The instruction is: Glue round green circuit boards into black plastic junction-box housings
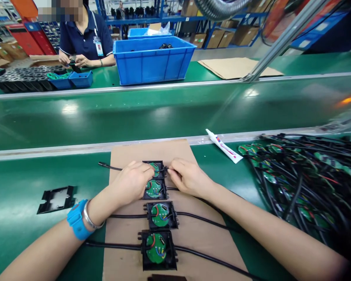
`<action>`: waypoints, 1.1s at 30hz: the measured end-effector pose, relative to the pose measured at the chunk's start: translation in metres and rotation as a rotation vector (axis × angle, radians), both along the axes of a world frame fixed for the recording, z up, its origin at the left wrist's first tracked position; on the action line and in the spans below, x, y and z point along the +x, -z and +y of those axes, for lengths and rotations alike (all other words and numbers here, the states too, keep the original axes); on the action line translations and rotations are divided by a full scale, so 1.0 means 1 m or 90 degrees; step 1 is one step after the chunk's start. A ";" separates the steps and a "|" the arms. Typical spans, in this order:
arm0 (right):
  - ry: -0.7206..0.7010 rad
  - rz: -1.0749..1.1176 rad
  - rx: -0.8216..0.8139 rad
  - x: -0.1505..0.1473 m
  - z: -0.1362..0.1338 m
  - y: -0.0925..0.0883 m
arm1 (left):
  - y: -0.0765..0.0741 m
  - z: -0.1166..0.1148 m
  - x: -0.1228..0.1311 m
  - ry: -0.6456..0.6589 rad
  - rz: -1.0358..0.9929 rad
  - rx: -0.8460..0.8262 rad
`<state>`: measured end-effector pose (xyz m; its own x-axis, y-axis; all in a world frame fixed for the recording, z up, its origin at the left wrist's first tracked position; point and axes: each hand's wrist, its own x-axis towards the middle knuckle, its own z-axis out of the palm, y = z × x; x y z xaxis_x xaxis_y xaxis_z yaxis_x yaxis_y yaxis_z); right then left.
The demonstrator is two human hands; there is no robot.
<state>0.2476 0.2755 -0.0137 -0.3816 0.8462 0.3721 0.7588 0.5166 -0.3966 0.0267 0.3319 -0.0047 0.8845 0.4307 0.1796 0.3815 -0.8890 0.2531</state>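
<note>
Pinching beside the far case [160,164], the fingers of the right hand [188,177] look closed on its right lead [165,168], probably to steady it where it enters the wall. The left hand [131,181] curls its fingers over that case's left part and the circuit board [156,169], perhaps holding it against sliding; whether they grip or merely press, I cannot tell.

This case lies near the far edge of the cardboard sheet [125,234], open face up. Its body is nearly square, so the leads give the long axis, running crosswise over the sheet; the left lead [111,167] ends past the sheet's left edge.

Down the sheet's middle, three other cases [174,223] form a row toward the person, leads likewise crosswise, presumably to keep them from tangling. The sheet perhaps shields the green tabletop [14,175]. Left of the sheet lies a black frame [68,198]; off its far right corner, a white tube [224,146]; farther right, a pile of wired boards [298,183].
</note>
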 end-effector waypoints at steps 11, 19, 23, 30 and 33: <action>0.022 -0.053 0.029 -0.005 0.002 0.006 | -0.005 -0.002 0.002 -0.039 0.024 0.033; -0.046 -0.222 -0.024 -0.004 0.010 -0.011 | -0.009 -0.005 0.005 -0.004 0.074 0.070; -0.050 -0.304 0.003 -0.008 0.008 -0.009 | -0.013 -0.008 0.012 -0.031 0.097 0.092; 0.010 -0.036 -0.048 0.006 0.008 -0.003 | -0.004 -0.009 0.007 -0.058 0.046 0.057; 0.023 0.071 -0.067 0.004 0.010 -0.004 | -0.003 -0.008 0.006 -0.061 0.061 0.061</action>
<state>0.2515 0.2853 -0.0094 -0.3115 0.8953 0.3185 0.7243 0.4406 -0.5303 0.0327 0.3235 -0.0018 0.8553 0.4985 0.1413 0.4837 -0.8659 0.1272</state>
